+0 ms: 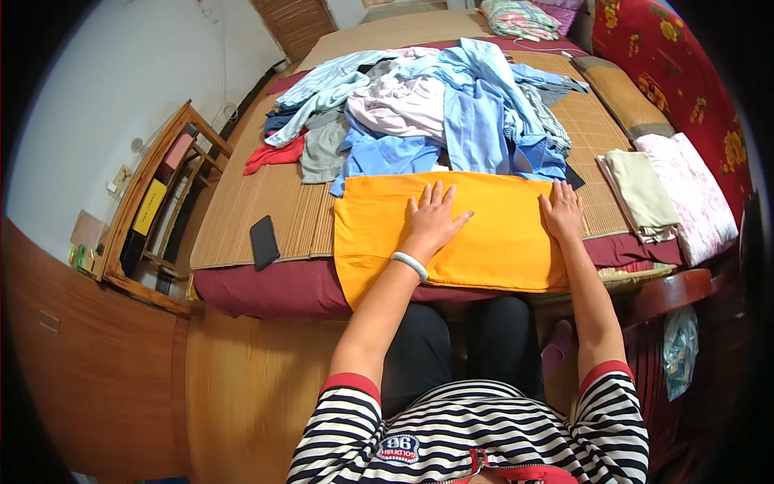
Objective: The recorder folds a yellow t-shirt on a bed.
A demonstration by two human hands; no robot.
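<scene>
An orange-yellow garment point(496, 242), folded into a long rectangle, lies flat across the near edge of the bed before me. My left hand point(434, 215) presses palm down on its left middle, fingers spread, a pale bangle point(410, 267) around the wrist. At the garment's right end my right hand point(563, 212) rests flat with its fingers pointing away. The left end of the cloth hangs a little over the bed's edge. Just beyond it rises a loose heap of clothes, with a blue shirt point(478, 127), a pale pink garment point(396, 109) and a red piece point(275, 156).
A black smartphone point(264, 242) lies on the bamboo mat point(224, 221) at left. Folded beige cloth point(642, 190) and a floral quilt point(695, 193) sit at right. A wooden shelf frame point(154, 181) stands beside the left wall. A wooden chair point(671, 296) with a plastic bag point(680, 351) is at near right.
</scene>
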